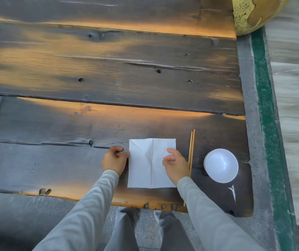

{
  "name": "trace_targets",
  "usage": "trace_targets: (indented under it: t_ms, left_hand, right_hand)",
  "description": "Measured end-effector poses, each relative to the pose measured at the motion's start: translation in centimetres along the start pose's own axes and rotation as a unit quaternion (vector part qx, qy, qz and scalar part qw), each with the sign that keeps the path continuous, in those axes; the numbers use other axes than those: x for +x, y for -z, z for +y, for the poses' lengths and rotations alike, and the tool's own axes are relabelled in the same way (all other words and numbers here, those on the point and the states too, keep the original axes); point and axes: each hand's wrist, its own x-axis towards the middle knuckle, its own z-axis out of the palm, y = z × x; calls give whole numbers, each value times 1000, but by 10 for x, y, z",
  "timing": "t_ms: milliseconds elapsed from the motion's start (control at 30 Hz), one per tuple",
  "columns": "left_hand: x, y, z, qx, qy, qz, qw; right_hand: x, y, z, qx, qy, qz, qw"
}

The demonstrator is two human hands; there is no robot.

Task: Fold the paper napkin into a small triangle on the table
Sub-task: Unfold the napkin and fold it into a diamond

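Note:
A white square paper napkin (148, 165) lies flat and unfolded on the dark wooden table (108, 73), near its front edge. Creases run down its middle and diagonally across its top left. My left hand (115, 160) rests at the napkin's left edge, fingers curled and pinching that edge. My right hand (175, 164) lies on the napkin's right side, thumb and fingers pinching the paper near the right edge.
A pair of wooden chopsticks (191, 151) lies just right of the napkin, close to my right hand. A white bowl (221, 165) stands further right. The table's right edge borders a grey and green floor strip (264, 105). A yellow rounded object (250, 13) sits at top right.

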Motion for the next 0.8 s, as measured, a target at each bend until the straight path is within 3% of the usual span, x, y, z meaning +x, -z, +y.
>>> trace_targets:
  t_ms: [67, 133, 200, 267, 333, 400, 467, 800]
  left_hand:
    - [-2, 3, 0, 76, -65, 33, 994]
    - [-6, 5, -2, 184, -206, 32, 960]
    - [-9, 4, -3, 304, -386, 5, 871]
    - [-8, -2, -2, 380, -516, -15, 767]
    - [-7, -8, 0, 455, -538, -68, 706]
    - [1, -13, -1, 523, -506, -125, 675]
    - [8, -14, -6, 561, -455, -147, 676]
    - [-1, -10, -35, 518, -298, -45, 801]
  right_hand:
    - [3, 3, -3, -9, 5, -4, 1000]
    - [8, 7, -5, -22, 9, -11, 1000]
    - [14, 10, -9, -38, 19, -17, 999]
    - [22, 12, -14, -41, 22, -24, 999]
    - [29, 14, -21, -45, 25, -32, 998]
    - [34, 16, -27, -61, 34, -31, 997]
    - [36, 18, -30, -77, 51, -14, 996]
    - [21, 6, -14, -176, 173, 35, 968]
